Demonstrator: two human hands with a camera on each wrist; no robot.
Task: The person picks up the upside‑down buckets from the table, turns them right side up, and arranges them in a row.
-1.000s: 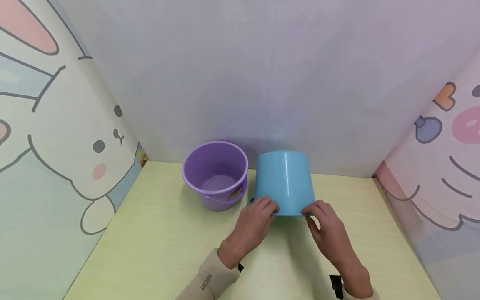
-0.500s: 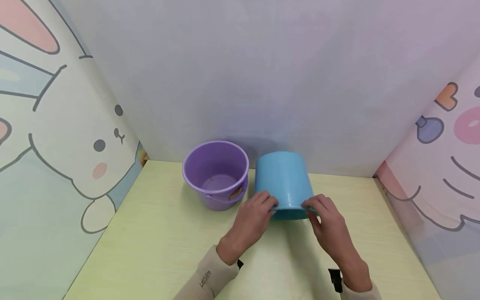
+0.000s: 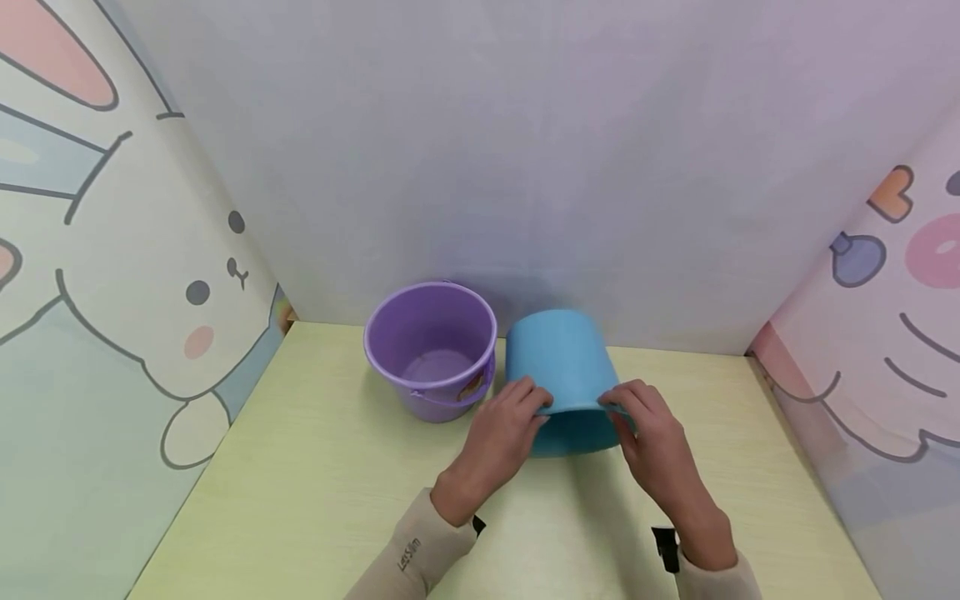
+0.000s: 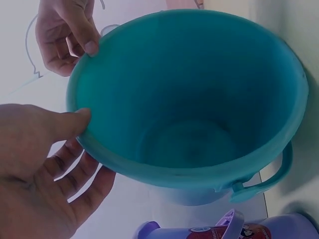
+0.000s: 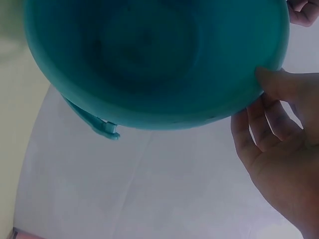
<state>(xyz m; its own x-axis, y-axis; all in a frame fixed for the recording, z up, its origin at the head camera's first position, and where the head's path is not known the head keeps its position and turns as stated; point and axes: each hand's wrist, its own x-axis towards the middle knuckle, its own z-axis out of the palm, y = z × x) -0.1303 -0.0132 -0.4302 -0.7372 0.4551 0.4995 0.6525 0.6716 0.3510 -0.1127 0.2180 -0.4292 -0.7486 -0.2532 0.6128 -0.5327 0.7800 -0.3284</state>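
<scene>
A blue bucket point(image 3: 562, 354) is tipped on its side, its mouth facing the person and its base toward the back wall. My left hand point(image 3: 498, 433) pinches the near upper rim on the left, thumb inside and fingers outside, as the left wrist view shows. On the right part of the same rim, my right hand point(image 3: 656, 442) grips in the same way. The inside of the blue bucket point(image 4: 199, 99) holds nothing visible. Its handle point(image 4: 269, 181) hangs at the side of the rim. Just left of it stands a purple bucket point(image 3: 431, 333), upright and open at the top.
The pale yellow-green table point(image 3: 322, 467) meets a plain greyish-lilac back wall point(image 3: 525, 150). Side walls carry cartoon prints, a rabbit point(image 3: 150, 283) on the left among them. The purple bucket's handle point(image 3: 465, 396) hangs down its near right side.
The blue bucket has tilted from nearly upside down toward lying on its side, so its mouth now shows. Both hands keep their hold on the rim. The purple bucket has not moved.
</scene>
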